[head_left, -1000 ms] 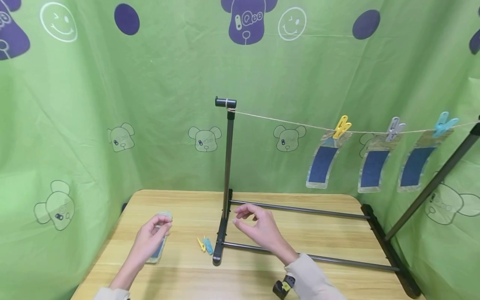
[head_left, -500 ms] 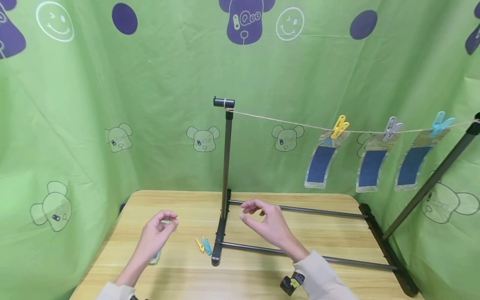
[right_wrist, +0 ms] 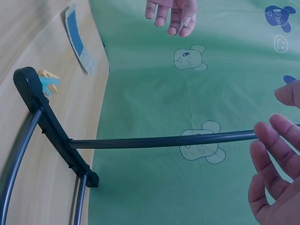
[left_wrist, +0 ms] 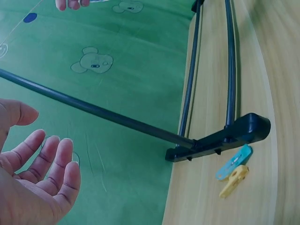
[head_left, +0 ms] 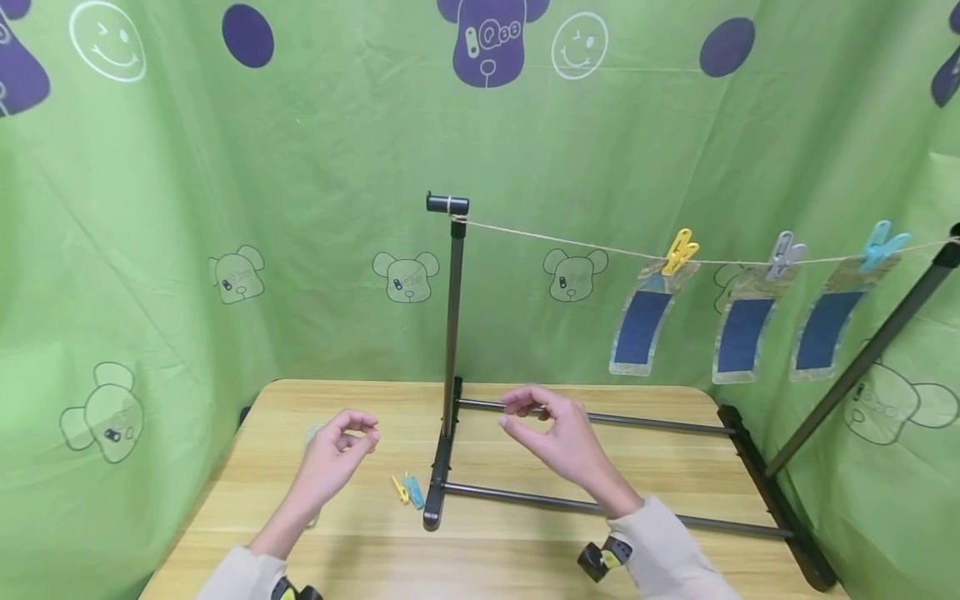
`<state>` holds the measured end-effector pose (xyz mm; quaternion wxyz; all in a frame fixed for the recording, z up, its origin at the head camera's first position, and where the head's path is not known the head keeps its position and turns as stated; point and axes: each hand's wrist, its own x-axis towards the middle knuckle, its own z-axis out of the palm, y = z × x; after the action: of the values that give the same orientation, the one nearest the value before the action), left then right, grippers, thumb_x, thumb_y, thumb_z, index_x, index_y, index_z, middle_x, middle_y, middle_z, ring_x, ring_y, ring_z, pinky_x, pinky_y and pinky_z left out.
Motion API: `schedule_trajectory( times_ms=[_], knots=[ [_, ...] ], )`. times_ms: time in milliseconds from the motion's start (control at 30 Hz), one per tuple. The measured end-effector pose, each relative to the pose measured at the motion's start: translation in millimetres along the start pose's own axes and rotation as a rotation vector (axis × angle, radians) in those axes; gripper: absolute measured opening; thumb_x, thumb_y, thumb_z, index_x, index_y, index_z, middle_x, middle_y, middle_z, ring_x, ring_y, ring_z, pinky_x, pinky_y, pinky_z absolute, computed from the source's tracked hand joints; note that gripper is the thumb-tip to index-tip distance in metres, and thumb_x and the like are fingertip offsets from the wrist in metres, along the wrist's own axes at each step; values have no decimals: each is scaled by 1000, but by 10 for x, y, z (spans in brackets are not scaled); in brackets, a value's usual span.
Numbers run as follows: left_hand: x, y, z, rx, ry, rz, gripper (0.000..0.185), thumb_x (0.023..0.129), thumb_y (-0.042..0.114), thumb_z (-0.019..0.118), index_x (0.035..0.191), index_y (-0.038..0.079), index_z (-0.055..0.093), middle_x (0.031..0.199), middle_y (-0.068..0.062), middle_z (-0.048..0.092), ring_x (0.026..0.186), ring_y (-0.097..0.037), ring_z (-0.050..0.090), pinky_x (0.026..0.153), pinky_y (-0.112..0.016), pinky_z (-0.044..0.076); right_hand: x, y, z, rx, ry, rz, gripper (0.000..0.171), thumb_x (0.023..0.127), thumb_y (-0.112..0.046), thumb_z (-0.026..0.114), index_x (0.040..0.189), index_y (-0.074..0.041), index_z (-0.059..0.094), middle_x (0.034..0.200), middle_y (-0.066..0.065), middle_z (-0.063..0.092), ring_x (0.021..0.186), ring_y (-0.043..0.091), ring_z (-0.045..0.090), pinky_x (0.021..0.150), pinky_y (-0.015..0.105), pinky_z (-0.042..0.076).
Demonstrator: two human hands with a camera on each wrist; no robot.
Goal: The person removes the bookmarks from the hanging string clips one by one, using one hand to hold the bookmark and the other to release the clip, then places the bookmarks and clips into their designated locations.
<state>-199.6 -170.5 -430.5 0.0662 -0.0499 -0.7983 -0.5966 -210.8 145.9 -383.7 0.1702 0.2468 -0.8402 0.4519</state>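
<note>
My left hand (head_left: 333, 458) hovers over the table's left side, its fingers loosely bent and nothing in them. Beneath it lies a blue strip with a pale patterned border (right_wrist: 77, 40), mostly hidden by the hand in the head view. A yellow clothespin (head_left: 401, 489) and a blue clothespin (head_left: 414, 492) lie together beside the rack's left foot. Inside the rack, above its base bars, my right hand (head_left: 562, 437) is raised with loosely curved fingers, holding nothing. Three similar strips hang from the string, under a yellow clothespin (head_left: 680, 252), a grey clothespin (head_left: 784, 255) and a light blue clothespin (head_left: 882, 246).
The black rack's left post (head_left: 455, 325) stands between my hands. A thin string (head_left: 558, 239) runs from its top to the right post (head_left: 862, 358). Two low bars (head_left: 525, 497) join the feet. Green patterned cloth (head_left: 337, 150) surrounds the wooden table (head_left: 390, 550).
Both hands have drifted to the right and slightly upward, still with nothing in them. The strip under the left hand, clothespins and hanging strips have stayed in place.
</note>
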Motion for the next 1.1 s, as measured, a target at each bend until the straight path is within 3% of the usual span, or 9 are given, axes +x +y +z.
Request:
schedule_trajectory(
  times_ms=[167, 467, 867, 1100],
  knots=[
    [53, 62, 81, -21, -21, 23, 16, 90, 5, 66, 106, 5, 63, 99, -9, 63, 82, -22, 65, 69, -30, 55, 7, -9, -77, 0, 7, 18, 22, 83, -19, 78, 102, -21, 69, 92, -7, 68, 85, 19, 64, 72, 33, 50],
    [129, 153, 186, -48, -50, 66, 18, 89, 2, 66, 107, 2, 63, 97, -9, 64, 83, -31, 64, 67, -26, 55, 30, -19, -229, -25, 33, -2, 21, 84, -20, 77, 103, -20, 69, 91, -8, 67, 83, 12, 61, 70, 36, 50],
    [171, 274, 346, -27, -120, 114, 17, 90, 8, 68, 106, 5, 64, 94, -6, 64, 78, -26, 62, 63, -25, 52, 54, -70, -502, -65, 62, -5, 24, 84, -19, 77, 106, -16, 69, 97, -4, 69, 88, 13, 60, 73, 36, 49],
    [226, 309, 448, -20, -162, 97, 19, 90, 9, 68, 108, 5, 63, 95, -4, 63, 79, -21, 62, 67, -27, 52, 61, -70, -663, -89, 87, -13, 25, 84, -17, 77, 107, -16, 68, 97, -8, 68, 88, 14, 60, 73, 29, 47]
  ],
)
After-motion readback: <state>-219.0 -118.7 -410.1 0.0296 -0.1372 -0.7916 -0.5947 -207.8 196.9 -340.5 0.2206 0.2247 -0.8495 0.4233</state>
